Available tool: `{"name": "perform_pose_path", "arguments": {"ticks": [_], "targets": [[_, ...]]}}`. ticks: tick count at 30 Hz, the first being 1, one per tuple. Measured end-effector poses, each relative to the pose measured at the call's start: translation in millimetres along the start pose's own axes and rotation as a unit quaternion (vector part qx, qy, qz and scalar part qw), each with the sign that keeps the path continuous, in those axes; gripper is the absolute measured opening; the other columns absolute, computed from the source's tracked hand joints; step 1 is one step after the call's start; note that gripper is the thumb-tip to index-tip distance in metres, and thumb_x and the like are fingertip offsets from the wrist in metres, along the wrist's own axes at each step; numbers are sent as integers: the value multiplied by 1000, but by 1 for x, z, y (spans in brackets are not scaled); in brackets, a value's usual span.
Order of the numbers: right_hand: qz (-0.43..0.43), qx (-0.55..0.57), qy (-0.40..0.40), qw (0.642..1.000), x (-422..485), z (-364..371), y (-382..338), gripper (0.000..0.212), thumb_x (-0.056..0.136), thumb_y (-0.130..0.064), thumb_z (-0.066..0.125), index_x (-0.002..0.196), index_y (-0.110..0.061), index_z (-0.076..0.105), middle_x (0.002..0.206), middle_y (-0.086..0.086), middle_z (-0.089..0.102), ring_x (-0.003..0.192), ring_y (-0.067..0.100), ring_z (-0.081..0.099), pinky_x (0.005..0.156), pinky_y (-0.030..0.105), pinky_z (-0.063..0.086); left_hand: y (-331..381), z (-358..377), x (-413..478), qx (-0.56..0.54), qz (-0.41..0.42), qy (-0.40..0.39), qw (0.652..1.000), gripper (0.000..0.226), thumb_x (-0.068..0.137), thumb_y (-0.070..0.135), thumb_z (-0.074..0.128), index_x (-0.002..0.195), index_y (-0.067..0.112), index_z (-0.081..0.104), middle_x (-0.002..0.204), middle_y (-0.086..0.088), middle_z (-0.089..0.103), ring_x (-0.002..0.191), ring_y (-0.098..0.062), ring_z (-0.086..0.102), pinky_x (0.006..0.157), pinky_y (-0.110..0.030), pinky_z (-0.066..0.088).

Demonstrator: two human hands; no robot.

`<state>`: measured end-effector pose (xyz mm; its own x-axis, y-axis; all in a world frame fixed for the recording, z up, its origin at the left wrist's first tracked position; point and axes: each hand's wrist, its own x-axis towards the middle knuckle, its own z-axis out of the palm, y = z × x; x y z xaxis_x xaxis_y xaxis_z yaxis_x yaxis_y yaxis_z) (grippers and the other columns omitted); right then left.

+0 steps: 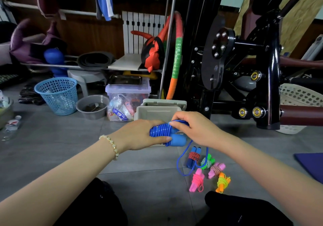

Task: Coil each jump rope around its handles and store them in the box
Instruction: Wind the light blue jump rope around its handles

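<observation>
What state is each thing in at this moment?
Blue jump rope: mostly coiled round its handles, tail hanging loose.
Left hand: grips the coiled handles.
Right hand: pinches the cord.
Box: open.
Five small ropes: coiled, lying on the floor.

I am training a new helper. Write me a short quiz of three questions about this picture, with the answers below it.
1. True or false: the blue jump rope is fully wound, and no loose part hangs from it.
2. How many wound ropes lie on the floor? A) three B) five C) seven
3. Fill in: the left hand grips the handles, and the right hand pinches the blue ____.

Key:
1. False. A loose loop hangs below the hands.
2. B.
3. Rope.
</observation>
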<state>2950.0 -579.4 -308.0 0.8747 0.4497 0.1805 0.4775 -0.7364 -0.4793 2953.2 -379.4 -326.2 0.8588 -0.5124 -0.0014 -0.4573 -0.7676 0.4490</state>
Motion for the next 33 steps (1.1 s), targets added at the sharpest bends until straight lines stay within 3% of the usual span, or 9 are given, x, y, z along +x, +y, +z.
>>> {"name": "perform_pose_path", "arguments": {"ticks": [4, 9, 12, 16, 21, 24, 28, 31, 33], "targets": [[-30, -20, -47, 998, -3, -9, -4, 15, 92, -33, 56, 83, -21, 58, 68, -9, 57, 63, 5, 48, 60, 23, 37, 2, -6, -1, -1, 25, -42, 999, 29, 82, 64, 55, 97, 40, 52, 79, 8, 65, 55, -1, 59, 68, -28, 50], [-44, 66, -116, 990, -2, -17, -9, 18, 83, -28, 70, 88, -24, 53, 60, -3, 47, 55, 8, 39, 56, 32, 39, 3, -7, -5, 11, 39, -82, 996, 34, 82, 61, 58, 102, 34, 55, 81, 8, 61, 72, -9, 55, 71, -33, 46], [-51, 79, -138, 986, 1, -25, -13, 15, 79, -24, 74, 78, -21, 60, 62, -10, 54, 56, 3, 45, 57, 19, 39, 7, -8, -10, -2, 51, -82, 995, 30, 81, 64, 57, 99, 40, 56, 81, 9, 62, 71, -8, 55, 71, -34, 48], [-6, 141, -177, 974, 6, -31, -14, 21, 75, -33, 74, 68, -20, 60, 57, -12, 58, 54, 1, 47, 56, 14, 37, 18, -11, -17, -25, 78, -60, 995, 18, 77, 70, 56, 75, 53, 52, 68, 3, 59, 60, -11, 51, 63, -37, 45], [59, 250, -261, 930, 7, -20, -3, 39, 76, -44, 72, 57, -21, 46, 49, -10, 40, 47, 3, 31, 46, 13, 24, 29, -9, -22, -73, 75, -83, 991, 15, 77, 68, 58, 68, 58, 53, 63, -2, 54, 53, -13, 46, 56, -33, 40], [95, 276, -229, 929, 3, 4, 9, 39, 73, -48, 72, 63, -20, 46, 62, 0, 41, 59, 10, 35, 53, 21, 27, 23, 1, -23, -141, 29, -118, 982, 14, 78, 65, 60, 73, 52, 59, 64, 1, 59, 50, -14, 54, 56, -23, 44], [134, 297, -63, 943, 0, 32, 17, 29, 84, -38, 62, 100, -14, 59, 95, -3, 62, 85, 5, 57, 82, 20, 45, 13, 20, -25, -309, -49, -131, 941, 26, 86, 53, 60, 74, 30, 64, 73, -12, 67, 46, -16, 52, 47, -22, 41], [168, 359, 14, 918, -7, 37, 16, 35, 90, -35, 56, 121, -19, 53, 113, -11, 60, 95, -12, 56, 84, 5, 43, 9, 27, -22, -431, -138, -65, 890, 33, 86, 50, 56, 88, 18, 65, 78, -9, 71, 45, -17, 49, 45, -23, 38], [186, 428, 11, 884, -13, 42, 20, 48, 85, -42, 61, 126, -20, 50, 116, -13, 60, 103, -8, 56, 99, 15, 42, 7, 28, -18, -498, -171, -30, 850, 38, 87, 50, 54, 93, 14, 65, 78, -9, 71, 45, -18, 48, 44, -24, 36]]}}
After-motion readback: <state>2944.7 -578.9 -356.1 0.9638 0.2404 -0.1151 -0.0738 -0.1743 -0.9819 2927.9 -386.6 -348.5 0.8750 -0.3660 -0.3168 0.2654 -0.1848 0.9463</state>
